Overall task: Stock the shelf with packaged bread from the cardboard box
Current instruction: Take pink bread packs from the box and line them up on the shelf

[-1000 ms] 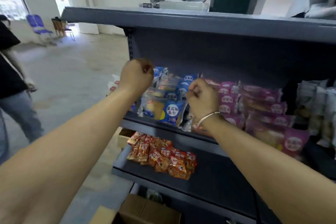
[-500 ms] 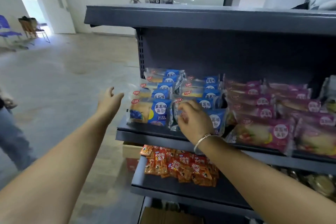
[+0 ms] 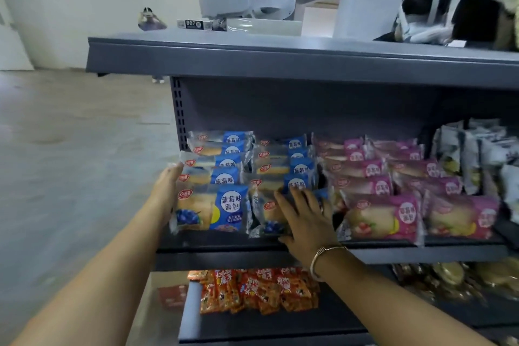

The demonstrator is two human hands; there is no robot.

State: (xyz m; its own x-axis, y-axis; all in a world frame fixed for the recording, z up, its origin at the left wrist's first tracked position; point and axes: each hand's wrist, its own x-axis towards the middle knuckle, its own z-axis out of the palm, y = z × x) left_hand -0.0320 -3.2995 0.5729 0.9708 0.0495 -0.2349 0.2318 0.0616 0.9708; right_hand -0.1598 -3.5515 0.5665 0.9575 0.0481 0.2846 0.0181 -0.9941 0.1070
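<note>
Grey shelf: blue bread packs | left hand flat beside | right hand spread atop

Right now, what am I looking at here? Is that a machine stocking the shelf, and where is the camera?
No machine: these are a person's two bare hands, filmed by one wide-angle camera worn on the head, looking forward and down. The left hand lies flat against the left side of the blue bread packets. The right hand, with a bracelet at the wrist, rests flat on the front packet of the next blue row. Neither hand grips anything. Pink bread packets fill the same shelf further right, and orange snack packets lie one level below.
</note>
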